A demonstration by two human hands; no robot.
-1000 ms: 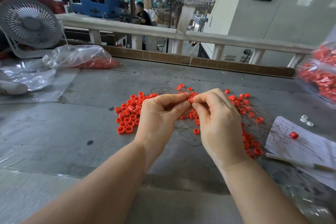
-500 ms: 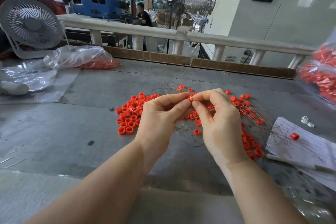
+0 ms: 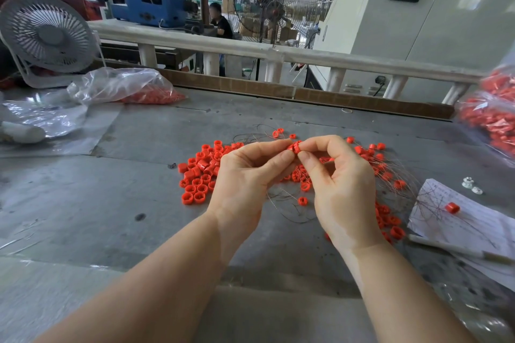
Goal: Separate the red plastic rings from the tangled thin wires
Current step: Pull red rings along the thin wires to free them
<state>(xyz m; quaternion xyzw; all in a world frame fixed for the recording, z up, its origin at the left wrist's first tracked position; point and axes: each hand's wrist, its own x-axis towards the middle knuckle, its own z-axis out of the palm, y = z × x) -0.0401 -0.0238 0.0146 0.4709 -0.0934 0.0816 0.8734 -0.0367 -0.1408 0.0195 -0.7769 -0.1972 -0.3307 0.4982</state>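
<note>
Above the middle of the grey table, my left hand [image 3: 248, 178] and my right hand [image 3: 338, 186] meet fingertip to fingertip and together pinch a small red ring [image 3: 294, 147]. A pile of loose red rings [image 3: 199, 172] lies on the table to the left of my left hand. More red rings caught in tangled thin wires [image 3: 384, 164] spread under and to the right of my right hand. Thin wire loops [image 3: 289, 214] trail below the hands.
A sheet of paper [image 3: 468, 220] with one red ring [image 3: 452, 208] and a pen lies at right. Clear bags of red rings sit at far left [image 3: 133, 89] and right edge [image 3: 493, 117]. A white desk fan [image 3: 47, 36] stands back left. A railing [image 3: 278, 54] bounds the table.
The right hand's fingers have opened out a little and the pinched red ring shows more between the fingertips. Both hands stay at the same spot.
</note>
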